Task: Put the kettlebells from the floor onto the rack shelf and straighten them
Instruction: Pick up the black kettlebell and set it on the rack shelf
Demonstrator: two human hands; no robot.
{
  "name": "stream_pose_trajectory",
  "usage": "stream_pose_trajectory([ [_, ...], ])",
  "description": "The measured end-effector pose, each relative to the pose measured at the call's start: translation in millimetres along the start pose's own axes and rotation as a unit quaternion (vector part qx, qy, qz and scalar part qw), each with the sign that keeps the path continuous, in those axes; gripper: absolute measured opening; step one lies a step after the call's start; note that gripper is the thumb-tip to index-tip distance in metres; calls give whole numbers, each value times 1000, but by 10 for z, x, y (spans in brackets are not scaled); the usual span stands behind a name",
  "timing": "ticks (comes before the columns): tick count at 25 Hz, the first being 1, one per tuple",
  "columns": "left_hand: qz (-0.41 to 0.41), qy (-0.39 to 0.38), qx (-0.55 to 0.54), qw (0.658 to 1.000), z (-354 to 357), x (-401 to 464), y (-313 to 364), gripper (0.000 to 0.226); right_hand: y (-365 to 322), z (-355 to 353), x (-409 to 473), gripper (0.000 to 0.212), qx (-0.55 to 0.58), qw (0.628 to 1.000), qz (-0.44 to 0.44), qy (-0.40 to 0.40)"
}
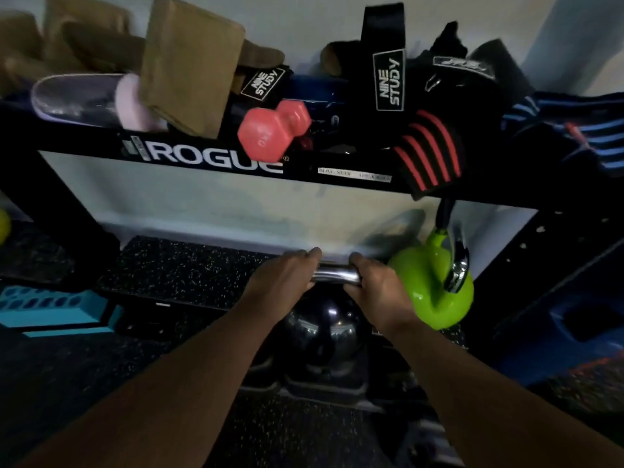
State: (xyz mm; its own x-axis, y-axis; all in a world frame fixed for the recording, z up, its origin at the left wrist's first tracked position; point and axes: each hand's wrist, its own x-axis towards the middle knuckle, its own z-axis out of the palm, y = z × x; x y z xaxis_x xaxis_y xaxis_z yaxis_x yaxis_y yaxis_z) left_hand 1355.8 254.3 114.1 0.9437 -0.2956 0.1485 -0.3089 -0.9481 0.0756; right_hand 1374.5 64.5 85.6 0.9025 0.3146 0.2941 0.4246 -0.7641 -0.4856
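Note:
A dark glossy kettlebell [320,327] with a chrome handle [334,275] hangs in front of the lower rack shelf [189,268], which is covered with speckled rubber. My left hand [287,275] and my right hand [374,285] both grip that handle, one at each end. A lime green kettlebell [429,282] with a chrome handle stands on the shelf at the right, touching my right hand's side.
The black upper rack shelf [216,160] holds a pink dumbbell [270,128], tan pads [189,62], black straps, a red-striped wrap [429,153] and slippers. A teal block [50,309] lies at the lower left. Black rack uprights stand at both sides.

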Motion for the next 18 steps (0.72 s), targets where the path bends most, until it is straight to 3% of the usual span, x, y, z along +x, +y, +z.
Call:
stream_pose_trajectory([
  [11, -5, 16, -44, 999, 478, 940, -484, 34, 281, 427, 850, 13, 6, 996, 79, -28],
  [18, -35, 27, -103, 994, 613, 1113, -525, 30, 345, 447, 1074, 8, -13, 989, 131, -70],
])
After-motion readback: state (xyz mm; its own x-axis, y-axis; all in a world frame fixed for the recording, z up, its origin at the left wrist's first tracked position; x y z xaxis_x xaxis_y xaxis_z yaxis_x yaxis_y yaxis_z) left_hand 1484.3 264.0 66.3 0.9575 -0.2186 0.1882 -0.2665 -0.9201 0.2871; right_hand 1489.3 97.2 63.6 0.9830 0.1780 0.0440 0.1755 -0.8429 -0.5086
